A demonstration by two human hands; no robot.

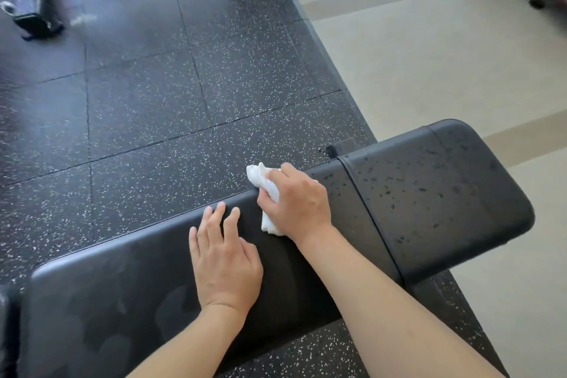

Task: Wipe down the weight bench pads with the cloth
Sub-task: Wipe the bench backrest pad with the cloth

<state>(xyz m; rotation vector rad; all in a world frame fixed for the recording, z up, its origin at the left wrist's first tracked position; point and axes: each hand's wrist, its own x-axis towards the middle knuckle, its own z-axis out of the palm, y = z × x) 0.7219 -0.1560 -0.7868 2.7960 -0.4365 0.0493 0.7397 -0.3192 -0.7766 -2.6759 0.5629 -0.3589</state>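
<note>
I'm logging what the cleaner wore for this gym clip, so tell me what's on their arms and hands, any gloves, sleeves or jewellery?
Nothing is worn that shows. The left hand and right hand are bare, with no gloves, rings, watch or wristbands in view. Both forearms are uncovered up to the bottom edge of the picture, so no sleeves appear. Fingernails look short and unpainted.

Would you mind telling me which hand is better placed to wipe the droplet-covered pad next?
The right hand: it already grips the cloth right beside the wet seat pad. The left hand rests flat, farther away.
</note>
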